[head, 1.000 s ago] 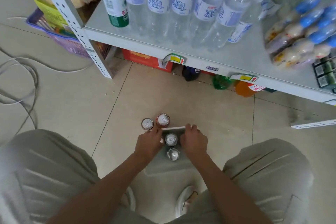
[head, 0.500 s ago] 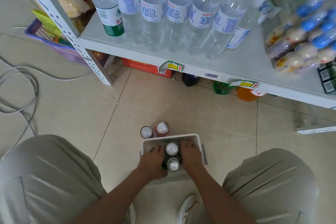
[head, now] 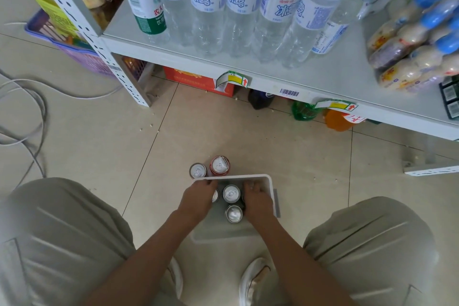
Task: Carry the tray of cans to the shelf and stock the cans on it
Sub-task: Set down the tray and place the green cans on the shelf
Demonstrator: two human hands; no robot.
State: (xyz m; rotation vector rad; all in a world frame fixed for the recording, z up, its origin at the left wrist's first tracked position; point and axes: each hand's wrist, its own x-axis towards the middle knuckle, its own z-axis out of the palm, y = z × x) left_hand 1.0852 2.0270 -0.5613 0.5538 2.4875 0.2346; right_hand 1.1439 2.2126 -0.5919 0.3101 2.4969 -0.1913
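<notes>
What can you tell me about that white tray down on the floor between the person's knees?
The white tray is a shallow rectangular bin with rounded corners, plastic by its look. It sits on the tiled floor in front of the shelf. Cans stand upright inside it. The left hand and right hand reach into it, on either side of them. Two more cans stand on the floor just beyond its far rim.
</notes>
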